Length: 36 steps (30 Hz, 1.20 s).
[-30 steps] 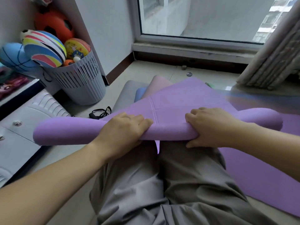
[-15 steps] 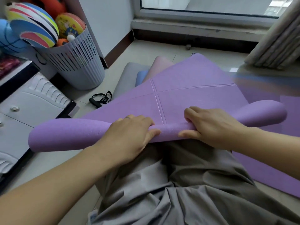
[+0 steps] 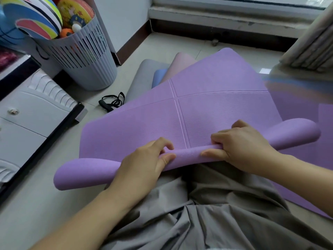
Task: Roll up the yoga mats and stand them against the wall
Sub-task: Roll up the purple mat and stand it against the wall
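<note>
Together left hand [image 3: 142, 168], right hand [image 3: 243, 147] pinch purple mat [image 3: 216, 109].

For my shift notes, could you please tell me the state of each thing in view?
purple mat: partly rolled, far part flat.
left hand: grips the rolled edge.
right hand: grips the rolled edge.
basket: upright, holding balls.
black strap: loose on floor.

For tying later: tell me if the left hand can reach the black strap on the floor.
Probably, once freed: the left hand grips the purple mat; the black strap lies uncovered beside it.
</note>
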Each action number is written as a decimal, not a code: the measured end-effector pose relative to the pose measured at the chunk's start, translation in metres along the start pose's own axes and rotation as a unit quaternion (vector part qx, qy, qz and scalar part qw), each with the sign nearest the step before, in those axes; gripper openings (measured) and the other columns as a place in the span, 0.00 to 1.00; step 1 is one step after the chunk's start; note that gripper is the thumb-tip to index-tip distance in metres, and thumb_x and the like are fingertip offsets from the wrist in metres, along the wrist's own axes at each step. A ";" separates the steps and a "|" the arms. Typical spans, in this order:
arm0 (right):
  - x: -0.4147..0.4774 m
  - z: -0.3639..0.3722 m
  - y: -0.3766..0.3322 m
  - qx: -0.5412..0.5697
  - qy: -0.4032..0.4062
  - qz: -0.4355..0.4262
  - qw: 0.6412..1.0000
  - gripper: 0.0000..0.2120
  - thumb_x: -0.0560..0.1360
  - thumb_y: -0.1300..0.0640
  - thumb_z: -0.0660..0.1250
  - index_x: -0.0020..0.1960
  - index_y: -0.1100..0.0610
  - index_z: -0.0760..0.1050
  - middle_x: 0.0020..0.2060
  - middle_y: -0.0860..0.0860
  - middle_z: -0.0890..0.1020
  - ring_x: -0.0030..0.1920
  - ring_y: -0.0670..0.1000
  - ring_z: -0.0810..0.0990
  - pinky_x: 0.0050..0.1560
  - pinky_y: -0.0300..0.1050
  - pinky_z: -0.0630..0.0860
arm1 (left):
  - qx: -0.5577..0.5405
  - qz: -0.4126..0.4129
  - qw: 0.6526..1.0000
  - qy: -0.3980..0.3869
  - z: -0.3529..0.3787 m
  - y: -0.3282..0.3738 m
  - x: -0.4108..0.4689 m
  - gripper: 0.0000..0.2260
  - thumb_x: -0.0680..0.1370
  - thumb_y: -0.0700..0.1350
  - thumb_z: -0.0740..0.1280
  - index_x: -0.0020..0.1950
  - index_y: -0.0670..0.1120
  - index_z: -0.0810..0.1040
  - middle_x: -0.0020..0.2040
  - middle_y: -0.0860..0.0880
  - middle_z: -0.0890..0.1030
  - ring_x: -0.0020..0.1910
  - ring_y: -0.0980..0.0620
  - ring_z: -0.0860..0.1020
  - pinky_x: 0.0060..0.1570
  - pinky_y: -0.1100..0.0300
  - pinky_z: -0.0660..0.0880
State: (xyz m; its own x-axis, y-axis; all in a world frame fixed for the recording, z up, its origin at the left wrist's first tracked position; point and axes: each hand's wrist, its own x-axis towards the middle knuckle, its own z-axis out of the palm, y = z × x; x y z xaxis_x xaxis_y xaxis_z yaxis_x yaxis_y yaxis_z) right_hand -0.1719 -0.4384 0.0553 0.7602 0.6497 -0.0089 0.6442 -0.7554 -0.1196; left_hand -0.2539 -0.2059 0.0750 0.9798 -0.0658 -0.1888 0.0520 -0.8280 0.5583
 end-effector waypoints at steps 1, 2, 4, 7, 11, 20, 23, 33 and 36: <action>0.003 0.000 0.002 0.017 -0.010 0.014 1.000 0.40 0.61 0.20 0.35 0.37 0.51 0.69 0.31 0.46 0.75 0.39 0.52 0.69 0.44 0.42 0.54 | -0.027 -0.006 1.000 0.004 0.000 -0.003 0.003 0.02 0.78 0.55 0.62 0.49 0.59 0.72 0.47 0.60 0.77 0.47 0.58 0.74 0.50 0.55 0.72; 0.006 -0.001 0.002 0.046 -0.009 0.034 0.998 0.38 0.61 0.19 0.40 0.37 0.50 0.71 0.31 0.45 0.75 0.40 0.52 0.69 0.43 0.41 0.55 | -0.048 -0.007 0.999 0.011 0.001 -0.005 0.005 0.02 0.77 0.54 0.63 0.45 0.59 0.72 0.45 0.59 0.77 0.44 0.59 0.74 0.49 0.55 0.72; 0.009 -0.001 0.003 0.118 0.033 0.076 0.990 0.29 0.61 0.22 0.53 0.38 0.48 0.71 0.30 0.42 0.74 0.40 0.48 0.68 0.40 0.36 0.58 | -0.049 -0.004 0.999 0.022 0.002 -0.008 0.013 0.03 0.77 0.53 0.64 0.43 0.58 0.73 0.44 0.57 0.76 0.43 0.60 0.72 0.48 0.55 0.72; 0.015 0.004 0.004 0.160 0.064 0.107 0.979 0.20 0.63 0.31 0.67 0.37 0.46 0.67 0.37 0.42 0.75 0.40 0.48 0.67 0.42 0.40 0.58 | 0.032 -0.004 0.998 0.052 0.006 -0.011 0.021 0.03 0.78 0.54 0.63 0.46 0.57 0.75 0.46 0.57 0.74 0.48 0.57 0.71 0.47 0.57 0.67; 0.029 0.015 0.016 0.175 0.094 0.071 0.978 0.19 0.63 0.29 0.61 0.28 0.42 0.61 0.33 0.40 0.70 0.39 0.45 0.67 0.48 0.41 0.56 | 0.020 0.089 0.987 0.132 0.012 -0.020 0.028 0.04 0.77 0.54 0.62 0.46 0.56 0.75 0.43 0.57 0.73 0.44 0.56 0.72 0.42 0.59 0.68; 0.014 0.019 0.026 0.095 0.222 -0.142 0.960 0.21 0.71 0.38 0.70 0.34 0.56 0.77 0.32 0.48 0.77 0.32 0.52 0.73 0.47 0.47 0.70 | 0.102 0.203 0.963 0.146 0.015 -0.043 0.015 0.14 0.73 0.61 0.65 0.51 0.54 0.74 0.47 0.55 0.74 0.43 0.52 0.72 0.42 0.61 0.71; 0.005 0.012 0.032 0.015 0.180 -0.168 0.969 0.20 0.69 0.38 0.71 0.42 0.56 0.81 0.38 0.49 0.79 0.38 0.55 0.76 0.50 0.50 0.71 | 0.131 0.184 0.961 0.161 0.014 -0.039 0.013 0.13 0.74 0.60 0.64 0.49 0.53 0.78 0.46 0.54 0.76 0.42 0.52 0.73 0.41 0.60 0.71; 0.026 -0.032 0.024 0.074 -0.016 0.000 0.997 0.17 0.73 0.35 0.62 0.55 0.45 0.77 0.34 0.36 0.71 0.41 0.46 0.72 0.42 0.40 0.62 | 0.235 0.138 0.948 0.165 0.003 -0.022 0.031 0.16 0.76 0.54 0.57 0.47 0.48 0.81 0.38 0.50 0.80 0.32 0.46 0.79 0.33 0.57 0.76; 0.021 -0.043 0.022 0.140 -0.042 0.029 0.989 0.16 0.72 0.36 0.64 0.54 0.44 0.77 0.37 0.37 0.74 0.41 0.44 0.72 0.44 0.41 0.67 | 0.229 0.166 0.948 0.149 -0.016 -0.017 0.033 0.11 0.76 0.54 0.55 0.46 0.51 0.75 0.36 0.53 0.80 0.32 0.49 0.79 0.31 0.61 0.74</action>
State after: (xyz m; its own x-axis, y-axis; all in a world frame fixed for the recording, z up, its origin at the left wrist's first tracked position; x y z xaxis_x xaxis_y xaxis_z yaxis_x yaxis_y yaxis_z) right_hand -0.1388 -0.4449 0.0948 0.7776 0.6202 -0.1038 0.5427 -0.7453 -0.3873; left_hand -0.2197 -0.1852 0.0722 0.9422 -0.2614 0.2096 -0.2909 -0.9487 0.1243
